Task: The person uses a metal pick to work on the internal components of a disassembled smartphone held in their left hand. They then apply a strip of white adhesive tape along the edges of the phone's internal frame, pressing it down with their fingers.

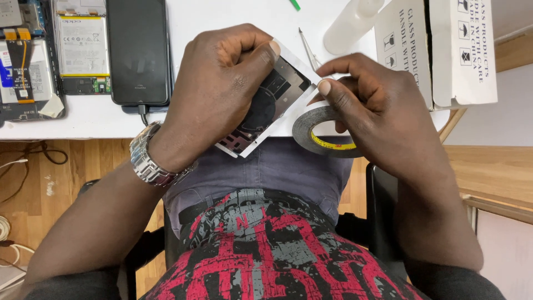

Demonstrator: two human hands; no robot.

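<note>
My left hand (222, 83) grips a phone back cover (272, 103), inner side up, with a white rim and dark parts inside, held over my lap at the table's edge. My right hand (372, 105) holds a roll of dark double-sided tape (319, 133) with a yellow core. Its thumb and forefinger pinch at the cover's upper right edge. A metal watch (147, 158) is on my left wrist.
On the white table (222, 16) lie an opened phone with its battery showing (80, 47), a dark phone (137, 50) with a cable, another opened device (25, 72), tweezers (308, 50), a clear plastic bottle (352, 22) and a white cardboard box (438, 50). Cables lie on the wooden floor at left.
</note>
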